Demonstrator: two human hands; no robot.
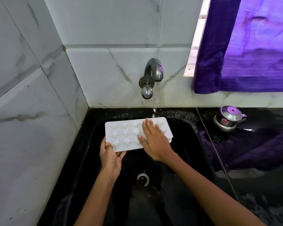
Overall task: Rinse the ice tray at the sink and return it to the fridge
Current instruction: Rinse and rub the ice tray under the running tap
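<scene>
Holding a white plastic ice tray [129, 136] over a glossy black sink [178, 160], a person keeps it flat under a thin stream of water [153, 101] that falls from a curved chrome tap [151, 75] set in the tiled wall. The left hand [110, 156] grips the tray's near left corner, thumb on top and fingers curled beneath. The right hand [155, 141] lies open and flat across the tray's right half, fingers spread over the moulded surface, grasping nothing. The rectangular tray has rounded corners and rows of star-shaped cups. Water strikes its far edge near the right fingertips. Below, a round metal drain [143, 179] sits in the wet basin floor. Grey-veined marble-look tiles [31, 95] line both walls. A ribbed purple curtain [252, 46] hangs at upper right, and a small lidded steel pot [227, 119] with a red label stands on the polished black counter [260, 185] beside the sink.
</scene>
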